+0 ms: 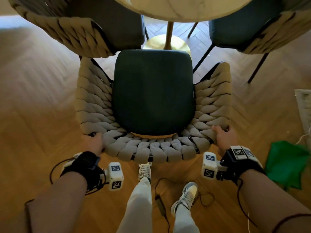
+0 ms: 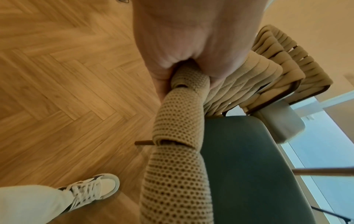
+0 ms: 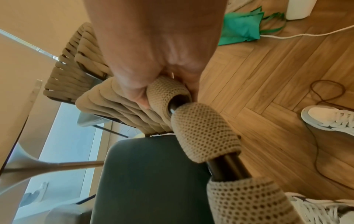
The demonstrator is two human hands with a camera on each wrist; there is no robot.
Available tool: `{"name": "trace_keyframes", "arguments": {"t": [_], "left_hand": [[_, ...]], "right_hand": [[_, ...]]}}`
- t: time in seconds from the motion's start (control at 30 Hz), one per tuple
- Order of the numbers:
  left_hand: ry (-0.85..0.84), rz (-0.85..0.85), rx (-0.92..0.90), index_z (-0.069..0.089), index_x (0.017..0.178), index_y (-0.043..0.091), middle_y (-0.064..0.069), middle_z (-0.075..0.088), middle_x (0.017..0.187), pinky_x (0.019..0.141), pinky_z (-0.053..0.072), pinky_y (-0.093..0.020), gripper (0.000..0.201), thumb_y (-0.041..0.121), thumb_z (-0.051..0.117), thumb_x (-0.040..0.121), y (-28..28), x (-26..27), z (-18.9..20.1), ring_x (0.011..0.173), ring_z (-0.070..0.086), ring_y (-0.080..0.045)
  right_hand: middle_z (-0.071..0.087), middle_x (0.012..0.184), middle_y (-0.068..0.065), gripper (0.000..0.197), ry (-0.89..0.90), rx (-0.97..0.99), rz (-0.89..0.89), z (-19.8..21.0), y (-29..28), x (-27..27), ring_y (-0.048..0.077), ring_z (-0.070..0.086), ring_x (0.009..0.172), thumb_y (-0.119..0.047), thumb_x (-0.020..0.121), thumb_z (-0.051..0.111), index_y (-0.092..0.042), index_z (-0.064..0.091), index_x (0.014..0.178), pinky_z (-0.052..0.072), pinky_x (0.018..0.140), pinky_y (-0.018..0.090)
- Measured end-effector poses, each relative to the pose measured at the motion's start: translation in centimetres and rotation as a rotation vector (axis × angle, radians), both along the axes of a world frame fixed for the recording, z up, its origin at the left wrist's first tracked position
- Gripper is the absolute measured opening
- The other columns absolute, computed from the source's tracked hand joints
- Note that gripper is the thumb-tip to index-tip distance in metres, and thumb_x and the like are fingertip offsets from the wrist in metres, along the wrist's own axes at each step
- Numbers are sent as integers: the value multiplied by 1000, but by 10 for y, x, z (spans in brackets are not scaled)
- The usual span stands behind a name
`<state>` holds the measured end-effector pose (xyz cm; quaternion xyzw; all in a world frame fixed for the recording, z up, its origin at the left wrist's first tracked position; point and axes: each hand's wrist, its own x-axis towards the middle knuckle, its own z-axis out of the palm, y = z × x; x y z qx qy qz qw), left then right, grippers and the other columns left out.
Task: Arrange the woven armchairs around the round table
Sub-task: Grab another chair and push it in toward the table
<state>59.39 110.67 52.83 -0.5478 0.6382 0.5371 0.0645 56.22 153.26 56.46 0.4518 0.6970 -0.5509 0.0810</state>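
Left hand (image 1: pixel 94 142) grasps the back rim of the middle armchair (image 1: pixel 153 101) at its left rear corner, right hand (image 1: pixel 222 137) grasps the same rim at the right rear corner, fingers wrapped over the woven cord. Chair stands on the wood floor (image 1: pixel 42 115) facing the round table (image 1: pixel 183 9), between the left armchair (image 1: pixel 70 31) and the right armchair (image 1: pixel 262 34), front edge near the table's gold base (image 1: pixel 156 43). Best to push evenly with both hands, straight in, watching the arms don't snag the neighbours and the loose cable (image 1: pixel 160 204) stays clear of the feet.
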Motion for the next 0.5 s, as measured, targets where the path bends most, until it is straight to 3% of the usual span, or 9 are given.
{"name": "trace_keyframes", "arguments": {"t": [0.1, 0.17, 0.27, 0.37, 0.5], "left_hand": [[19, -30, 51, 59, 128, 15, -13, 66, 123, 97, 53, -58, 48, 19, 62, 80, 33, 11, 7, 110, 63, -36], [-12, -56, 100, 54, 136, 16, -11, 64, 128, 99, 52, -57, 54, 25, 62, 83, 55, 19, 11, 112, 61, -34], [-25, -88, 92, 57, 132, 21, -11, 66, 127, 100, 51, -59, 59, 41, 66, 77, 80, 24, 11, 113, 63, -36], [-5, -116, 88, 57, 133, 15, -13, 65, 127, 100, 51, -61, 44, 30, 62, 92, 104, 19, 17, 114, 62, -37], [41, -156, 76, 59, 123, 25, -12, 65, 130, 100, 51, -61, 31, 27, 63, 92, 123, 8, 16, 116, 63, -36]], "right_hand": [[68, 115, 9, 52, -21, 51, -18, 0, 25, 9, 30, 65, 103, -30, 78, 69, -16, 60, 126, 53, 94, 53], [68, 114, 9, 61, -55, 62, -25, -1, 45, 16, 31, 65, 101, -38, 70, 70, -17, 59, 126, 53, 93, 53], [68, 115, 9, 79, -45, 54, -50, -5, 75, 24, 32, 66, 102, -49, 54, 68, -19, 59, 127, 53, 92, 55], [67, 120, 10, 82, -26, 63, -44, -8, 101, 24, 33, 64, 108, -53, 54, 69, -21, 59, 130, 52, 94, 55], [68, 121, 5, 75, 10, 97, 3, -6, 122, 17, 30, 64, 109, -61, 60, 66, -28, 59, 127, 51, 96, 54]]}}
